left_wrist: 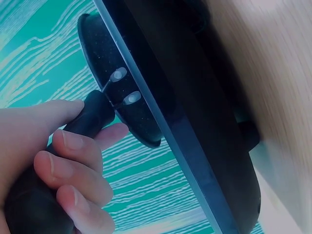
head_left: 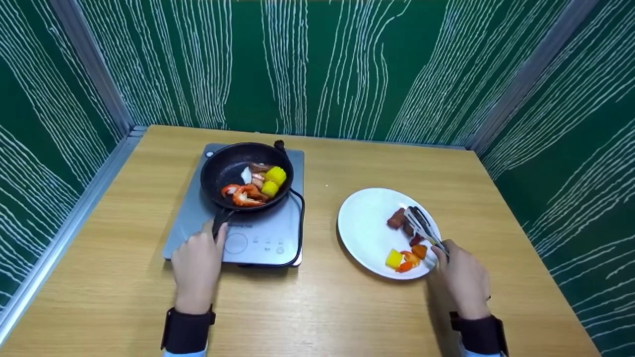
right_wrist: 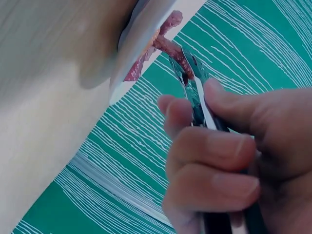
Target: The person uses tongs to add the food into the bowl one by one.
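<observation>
My left hand (head_left: 198,263) grips the black handle (left_wrist: 92,114) of a frying pan (head_left: 223,168), fingers wrapped round it in the left wrist view. The pan sits on an induction cooktop (head_left: 198,233) and holds yellow corn pieces (head_left: 276,175), orange shrimp (head_left: 246,195) and some brownish and white pieces. My right hand (head_left: 465,278) holds metal tongs (head_left: 422,227) over the right side of a white plate (head_left: 362,228). Between the tong tips is a reddish-brown meat piece (right_wrist: 170,48), seen in the right wrist view. Other meat (head_left: 396,218), corn (head_left: 394,259) and shrimp (head_left: 411,260) lie on the plate.
A black cord (head_left: 302,218) runs along the cooktop's right edge. Everything stands on a wooden table (head_left: 317,307), with green, white-streaked walls (head_left: 337,69) behind it and at both sides. Metal posts (head_left: 526,74) stand at the corners.
</observation>
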`<state>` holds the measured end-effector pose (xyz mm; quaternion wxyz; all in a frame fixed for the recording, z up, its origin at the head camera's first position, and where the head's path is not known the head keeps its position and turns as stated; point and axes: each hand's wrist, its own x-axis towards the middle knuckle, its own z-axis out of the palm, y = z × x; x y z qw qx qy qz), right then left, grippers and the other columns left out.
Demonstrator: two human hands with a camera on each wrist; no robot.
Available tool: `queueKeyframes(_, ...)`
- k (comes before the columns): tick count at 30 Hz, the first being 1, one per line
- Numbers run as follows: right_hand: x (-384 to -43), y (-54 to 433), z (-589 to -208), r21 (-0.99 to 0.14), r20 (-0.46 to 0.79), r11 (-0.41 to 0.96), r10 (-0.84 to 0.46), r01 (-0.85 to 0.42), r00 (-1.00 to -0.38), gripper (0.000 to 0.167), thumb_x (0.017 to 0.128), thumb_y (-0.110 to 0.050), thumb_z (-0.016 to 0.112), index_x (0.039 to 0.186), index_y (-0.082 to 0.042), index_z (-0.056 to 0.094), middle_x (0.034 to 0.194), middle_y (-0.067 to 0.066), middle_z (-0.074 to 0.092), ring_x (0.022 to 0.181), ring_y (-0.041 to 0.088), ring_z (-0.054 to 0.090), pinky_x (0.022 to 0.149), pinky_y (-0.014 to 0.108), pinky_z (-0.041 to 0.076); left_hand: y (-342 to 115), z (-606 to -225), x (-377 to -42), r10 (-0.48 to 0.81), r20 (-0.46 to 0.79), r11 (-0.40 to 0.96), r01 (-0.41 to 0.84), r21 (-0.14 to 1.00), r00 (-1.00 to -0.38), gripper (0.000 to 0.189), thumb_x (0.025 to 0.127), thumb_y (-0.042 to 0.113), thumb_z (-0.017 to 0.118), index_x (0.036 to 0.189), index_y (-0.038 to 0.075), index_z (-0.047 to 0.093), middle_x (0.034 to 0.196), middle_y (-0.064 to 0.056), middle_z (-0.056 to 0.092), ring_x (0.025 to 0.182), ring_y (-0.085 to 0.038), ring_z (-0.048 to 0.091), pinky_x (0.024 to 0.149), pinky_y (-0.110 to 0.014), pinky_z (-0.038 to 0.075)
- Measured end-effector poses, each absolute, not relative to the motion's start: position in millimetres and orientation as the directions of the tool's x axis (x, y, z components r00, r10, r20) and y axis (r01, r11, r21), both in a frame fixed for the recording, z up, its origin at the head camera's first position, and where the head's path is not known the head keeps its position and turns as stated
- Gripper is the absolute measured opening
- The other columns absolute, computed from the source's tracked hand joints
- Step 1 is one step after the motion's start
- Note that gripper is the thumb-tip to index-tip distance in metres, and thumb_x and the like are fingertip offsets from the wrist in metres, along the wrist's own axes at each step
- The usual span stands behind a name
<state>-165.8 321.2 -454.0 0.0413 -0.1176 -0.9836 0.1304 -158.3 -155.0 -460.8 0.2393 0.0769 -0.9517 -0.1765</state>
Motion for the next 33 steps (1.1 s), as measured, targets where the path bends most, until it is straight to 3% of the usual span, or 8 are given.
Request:
queueKeyframes(5, -170, 319, -460, -0.372, 0.050, 0.906, 0.238, 0.203, -0.970, 0.043, 0.104, -0.037, 0.058, 0.124, 0.001, 0.064, 0.085, 0.015, 0.061, 0.073, 0.027, 0.054, 0.062, 0.033, 0.034, -156, -460, -157, -0.230, 0.428, 0.926, -0.062, 0.372, -0.874, 0.037, 0.102, 0.034, 0.063, 0.109, -0.002, 0.069, 0.064, -0.021, 0.066, 0.050, -0.039, 0.064, 0.041, -0.046, 0.044)
queueKeyframes(10, -174, 315, -466, -0.459, 0.032, 0.873, 0.203, 0.166, -0.979, 0.042, 0.104, -0.037, 0.058, 0.125, -0.001, 0.064, 0.090, 0.014, 0.060, 0.078, 0.027, 0.053, 0.066, 0.033, 0.033, -157, -461, -157, -0.231, 0.432, 0.924, -0.058, 0.377, -0.872, 0.037, 0.102, 0.033, 0.063, 0.110, -0.003, 0.069, 0.065, -0.022, 0.067, 0.050, -0.038, 0.064, 0.041, -0.046, 0.045)
queueKeyframes(16, -181, 305, -456, -0.452, 0.046, 0.884, 0.153, 0.116, -0.987, 0.044, 0.103, -0.036, 0.060, 0.131, -0.002, 0.063, 0.094, 0.015, 0.066, 0.080, 0.028, 0.056, 0.066, 0.033, 0.034, -155, -461, -157, -0.231, 0.459, 0.925, -0.046, 0.378, -0.858, 0.036, 0.102, 0.033, 0.063, 0.106, -0.003, 0.069, 0.065, -0.023, 0.067, 0.050, -0.040, 0.064, 0.041, -0.048, 0.045)
queueKeyframes(20, -191, 292, -439, -0.455, 0.080, 0.890, 0.090, 0.044, -0.993, 0.039, 0.103, -0.036, 0.060, 0.124, -0.004, 0.066, 0.088, 0.013, 0.071, 0.071, 0.023, 0.057, 0.063, 0.031, 0.036, -154, -461, -158, -0.233, 0.454, 0.923, -0.048, 0.382, -0.860, 0.035, 0.102, 0.032, 0.064, 0.106, -0.002, 0.069, 0.065, -0.023, 0.067, 0.050, -0.040, 0.064, 0.041, -0.047, 0.044)
queueKeyframes(23, -198, 277, -426, -0.436, 0.132, 0.900, 0.033, -0.028, -0.991, 0.032, 0.103, -0.036, 0.061, 0.114, -0.006, 0.067, 0.078, 0.010, 0.066, 0.064, 0.021, 0.055, 0.060, 0.031, 0.037, -154, -460, -159, -0.233, 0.452, 0.922, -0.048, 0.384, -0.861, 0.036, 0.102, 0.032, 0.064, 0.108, -0.002, 0.069, 0.065, -0.022, 0.067, 0.050, -0.039, 0.064, 0.042, -0.047, 0.045)
queueKeyframes(28, -205, 248, -409, -0.421, 0.242, 0.897, -0.035, -0.137, -0.970, 0.026, 0.102, -0.035, 0.063, 0.106, -0.010, 0.070, 0.078, 0.005, 0.061, 0.066, 0.022, 0.052, 0.062, 0.032, 0.035, -154, -459, -159, -0.232, 0.456, 0.923, -0.047, 0.382, -0.859, 0.036, 0.101, 0.032, 0.064, 0.106, -0.003, 0.069, 0.063, -0.021, 0.066, 0.050, -0.039, 0.064, 0.042, -0.047, 0.045)
queueKeyframes(33, -212, 221, -403, -0.423, 0.312, 0.883, -0.068, -0.203, -0.948, 0.026, 0.101, -0.037, 0.063, 0.105, -0.013, 0.071, 0.074, 0.002, 0.057, 0.064, 0.019, 0.048, 0.061, 0.032, 0.034, -153, -461, -160, -0.231, 0.445, 0.925, -0.053, 0.377, -0.865, 0.036, 0.101, 0.032, 0.065, 0.107, -0.003, 0.070, 0.062, -0.019, 0.065, 0.047, -0.034, 0.062, 0.040, -0.043, 0.042)
